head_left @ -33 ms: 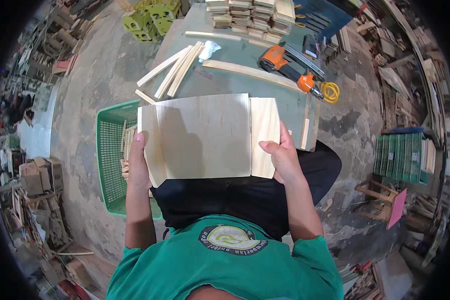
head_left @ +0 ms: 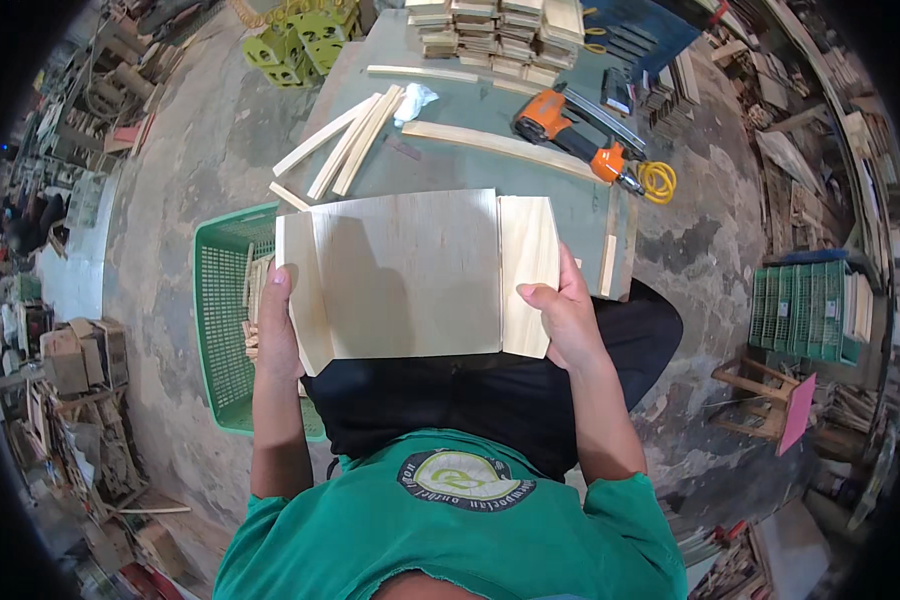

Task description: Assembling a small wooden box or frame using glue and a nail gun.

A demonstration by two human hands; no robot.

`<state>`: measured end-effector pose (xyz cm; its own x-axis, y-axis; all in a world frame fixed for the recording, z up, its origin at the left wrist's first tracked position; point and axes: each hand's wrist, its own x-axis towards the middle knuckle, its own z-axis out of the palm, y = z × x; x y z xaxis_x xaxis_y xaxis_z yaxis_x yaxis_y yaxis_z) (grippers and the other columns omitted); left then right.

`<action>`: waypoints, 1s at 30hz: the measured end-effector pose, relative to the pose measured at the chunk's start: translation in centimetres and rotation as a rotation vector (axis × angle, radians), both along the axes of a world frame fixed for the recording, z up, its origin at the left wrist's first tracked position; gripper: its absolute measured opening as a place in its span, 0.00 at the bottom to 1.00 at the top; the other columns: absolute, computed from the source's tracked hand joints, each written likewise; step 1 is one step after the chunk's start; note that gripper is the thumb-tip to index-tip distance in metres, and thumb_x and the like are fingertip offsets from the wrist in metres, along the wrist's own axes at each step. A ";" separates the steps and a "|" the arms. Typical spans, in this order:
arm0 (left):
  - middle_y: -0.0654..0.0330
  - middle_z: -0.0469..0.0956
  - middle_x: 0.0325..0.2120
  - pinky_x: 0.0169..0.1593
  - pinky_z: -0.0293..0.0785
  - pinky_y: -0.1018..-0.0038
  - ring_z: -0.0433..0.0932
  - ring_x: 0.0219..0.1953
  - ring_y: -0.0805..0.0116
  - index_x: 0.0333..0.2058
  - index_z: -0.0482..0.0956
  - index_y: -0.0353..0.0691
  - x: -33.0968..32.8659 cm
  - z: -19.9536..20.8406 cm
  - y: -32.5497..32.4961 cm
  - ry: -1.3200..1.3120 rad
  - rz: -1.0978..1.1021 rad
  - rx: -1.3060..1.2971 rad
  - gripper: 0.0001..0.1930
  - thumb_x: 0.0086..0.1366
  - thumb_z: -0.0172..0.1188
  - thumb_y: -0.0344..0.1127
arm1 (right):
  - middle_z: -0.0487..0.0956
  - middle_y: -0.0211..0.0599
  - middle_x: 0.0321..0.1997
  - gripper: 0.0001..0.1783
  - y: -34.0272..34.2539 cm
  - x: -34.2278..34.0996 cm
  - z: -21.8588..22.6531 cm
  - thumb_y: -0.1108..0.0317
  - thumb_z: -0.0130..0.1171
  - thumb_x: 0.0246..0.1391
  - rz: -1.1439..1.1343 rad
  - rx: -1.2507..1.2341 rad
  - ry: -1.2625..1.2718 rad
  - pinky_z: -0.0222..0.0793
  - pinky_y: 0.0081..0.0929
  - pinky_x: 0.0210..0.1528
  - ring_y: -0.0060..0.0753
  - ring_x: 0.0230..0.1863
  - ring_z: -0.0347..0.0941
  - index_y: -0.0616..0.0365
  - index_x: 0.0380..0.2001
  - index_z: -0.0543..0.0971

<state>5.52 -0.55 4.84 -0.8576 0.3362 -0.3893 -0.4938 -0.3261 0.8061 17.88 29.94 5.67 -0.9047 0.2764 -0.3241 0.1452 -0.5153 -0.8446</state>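
A pale wooden tray-like piece (head_left: pixel 410 280), a thin flat panel with a slanted board at each end, is held level above my lap. My left hand (head_left: pixel 278 320) grips its left end board, thumb on the outer face. My right hand (head_left: pixel 562 315) clasps the right end board, its thumb on the front and the fingers hidden behind. Beyond the piece, on the grey-green table, lie several loose wooden strips (head_left: pixel 355 145) and a crumpled white scrap (head_left: pixel 416 101). An orange and black nail gun (head_left: pixel 570 135) rests farther right.
A green plastic basket (head_left: pixel 210 330) with wooden sticks stands at my left. Stacked wooden pieces (head_left: pixel 495 35) sit at the table's far end, and a coiled yellow hose (head_left: pixel 657 182) hangs by its right edge. Green crates (head_left: pixel 798 310) and a small wooden stool (head_left: pixel 760 400) are on the right.
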 end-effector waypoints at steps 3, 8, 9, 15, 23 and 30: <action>0.52 0.74 0.53 0.56 0.74 0.65 0.76 0.53 0.62 0.64 0.63 0.36 0.7 1.0 1.0 0.009 -0.010 -0.031 0.30 0.73 0.46 0.53 | 0.69 0.38 0.64 0.39 0.3 1.4 0.0 0.84 0.48 0.51 -0.007 -0.008 0.048 0.61 0.28 0.66 0.27 0.64 0.66 0.60 0.69 0.57; 0.53 0.72 0.55 0.58 0.72 0.66 0.74 0.54 0.63 0.64 0.62 0.36 1.3 1.4 1.2 0.091 -0.041 -0.072 0.30 0.73 0.46 0.53 | 0.69 0.37 0.63 0.39 0.5 2.4 0.2 0.83 0.49 0.52 0.004 0.094 0.098 0.59 0.26 0.66 0.26 0.63 0.65 0.62 0.69 0.57; 0.53 0.72 0.55 0.58 0.71 0.66 0.74 0.54 0.64 0.64 0.62 0.36 1.5 1.5 1.4 0.108 -0.049 -0.077 0.30 0.72 0.46 0.53 | 0.69 0.37 0.63 0.39 0.4 2.5 0.1 0.83 0.49 0.52 0.002 0.092 0.103 0.59 0.26 0.66 0.26 0.63 0.65 0.62 0.69 0.57; 0.54 0.72 0.54 0.58 0.69 0.69 0.74 0.53 0.66 0.62 0.63 0.35 2.1 2.4 1.6 0.210 -0.051 -0.166 0.30 0.72 0.48 0.53 | 0.69 0.38 0.63 0.39 0.3 3.0 -0.3 0.82 0.49 0.52 0.024 0.183 0.114 0.56 0.26 0.67 0.27 0.64 0.64 0.63 0.69 0.57; 0.55 0.74 0.52 0.59 0.68 0.70 0.73 0.53 0.68 0.60 0.65 0.34 2.8 4.2 3.1 0.328 -0.058 -0.239 0.29 0.72 0.49 0.53 | 0.66 0.45 0.68 0.41 0.1 3.1 -0.5 0.76 0.54 0.57 0.116 0.535 0.137 0.55 0.29 0.69 0.32 0.67 0.63 0.63 0.72 0.50; 0.56 0.74 0.49 0.57 0.68 0.70 0.73 0.52 0.70 0.56 0.67 0.35 3.0 4.0 3.0 0.343 -0.080 -0.292 0.26 0.73 0.49 0.53 | 0.71 0.49 0.64 0.42 -0.6 2.8 -0.8 0.73 0.55 0.59 0.135 0.615 0.109 0.59 0.31 0.66 0.36 0.63 0.69 0.59 0.73 0.50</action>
